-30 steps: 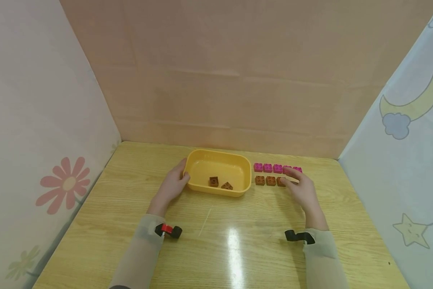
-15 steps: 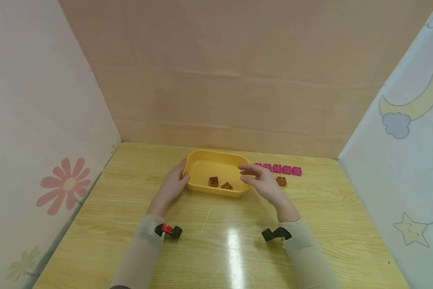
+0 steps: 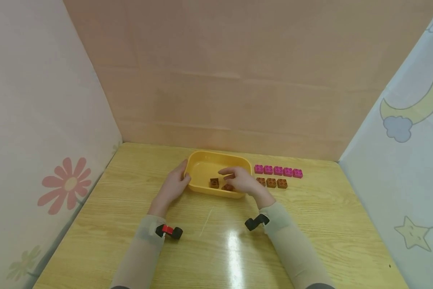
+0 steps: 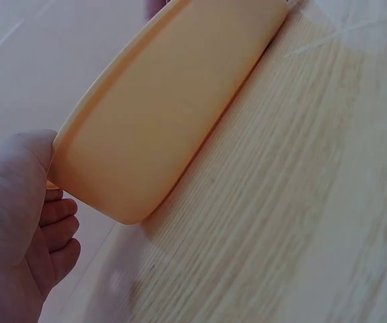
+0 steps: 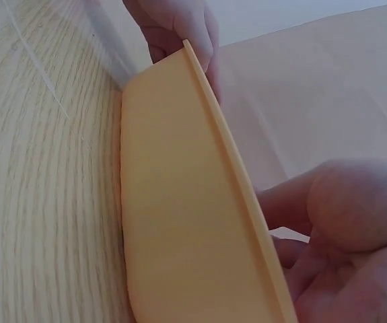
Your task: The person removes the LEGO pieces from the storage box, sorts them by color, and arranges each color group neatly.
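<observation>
At its left end, my left hand (image 3: 173,182) grips the rim of a yellow plastic tub (image 3: 202,189), thumb over the edge in the left wrist view. My right hand (image 3: 240,180) reaches over the tub's right side with its fingers spread a little apart, and no brick shows between them. Inside the tub lie two brown toy building bricks. The left brick (image 3: 214,183) shows fully; the other brick (image 3: 227,187) is partly covered by my right hand. From the right wrist view, the tub's yellow wall (image 5: 180,182) hides my right fingertips.
Right of the tub stands a row of several pink building bricks (image 3: 278,171). Three brown bricks (image 3: 271,183) line up in front of them. A tan backdrop (image 3: 220,80) rises behind the wooden table (image 3: 209,249), with printed side panels left and right.
My right hand has moved left from the rows of bricks, over the tub's right rim and into the tub. My left hand keeps its grip on the tub.
</observation>
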`<state>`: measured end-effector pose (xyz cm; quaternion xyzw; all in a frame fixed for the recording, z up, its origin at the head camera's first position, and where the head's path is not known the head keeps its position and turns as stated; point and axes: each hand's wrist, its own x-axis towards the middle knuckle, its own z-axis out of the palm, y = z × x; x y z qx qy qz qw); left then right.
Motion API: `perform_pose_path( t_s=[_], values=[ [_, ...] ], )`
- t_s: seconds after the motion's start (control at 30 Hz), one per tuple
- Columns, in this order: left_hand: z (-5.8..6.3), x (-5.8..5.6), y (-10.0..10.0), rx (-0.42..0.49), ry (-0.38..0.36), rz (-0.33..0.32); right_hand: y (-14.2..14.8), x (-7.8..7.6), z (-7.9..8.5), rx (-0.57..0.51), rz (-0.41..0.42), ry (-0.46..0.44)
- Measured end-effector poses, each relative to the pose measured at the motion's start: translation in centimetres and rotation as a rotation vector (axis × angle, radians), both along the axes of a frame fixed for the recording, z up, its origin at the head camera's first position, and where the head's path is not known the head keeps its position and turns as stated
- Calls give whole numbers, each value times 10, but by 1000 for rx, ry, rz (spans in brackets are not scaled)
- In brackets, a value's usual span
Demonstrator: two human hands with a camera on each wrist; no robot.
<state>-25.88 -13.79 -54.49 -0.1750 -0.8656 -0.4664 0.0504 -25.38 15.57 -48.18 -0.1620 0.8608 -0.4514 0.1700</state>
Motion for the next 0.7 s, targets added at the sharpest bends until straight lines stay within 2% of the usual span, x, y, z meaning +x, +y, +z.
perform_pose_path(
  t_s=[0.13,0.33,0.5,0.7],
  values=[
    [1,0,0,-4,-1,2,-1,-1,-3,25,-39,14],
    [2,1,0,-7,0,6,-2,-3,-3,-9,-70,-10],
    [2,1,0,-9,1,4,1,-7,-2,21,-34,33],
    [2,1,1,-10,-3,8,7,-11,0,131,7,118]
  ],
)
